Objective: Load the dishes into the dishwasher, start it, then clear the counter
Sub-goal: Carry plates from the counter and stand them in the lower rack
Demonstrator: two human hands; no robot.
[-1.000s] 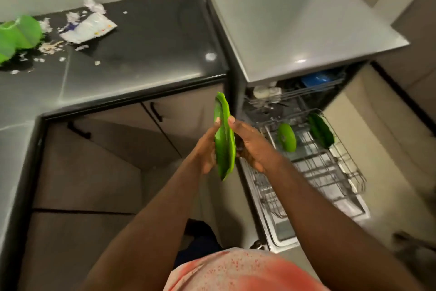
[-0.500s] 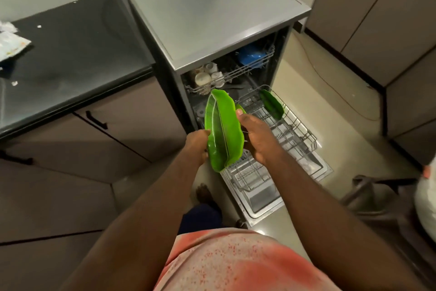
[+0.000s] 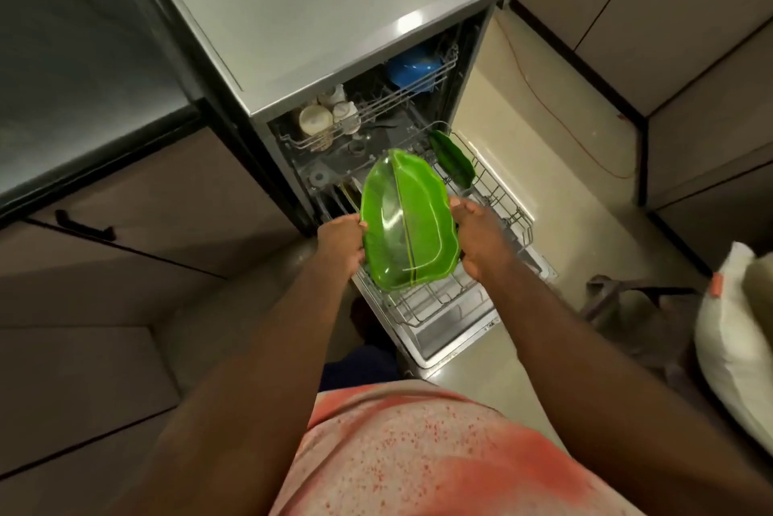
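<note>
Green plate (image 3: 408, 222) sits clasped between left grip (image 3: 341, 243) and right grip (image 3: 481, 241).

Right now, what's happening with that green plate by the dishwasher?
A person is loading the open grey dishwasher. Their left hand and right hand each hold an edge of a green leaf-shaped plastic plate, tilted above the pulled-out lower wire rack. A second green leaf-shaped plate already stands at that rack's far end. The upper wire rack holds pale cups and a blue bowl.
</note>
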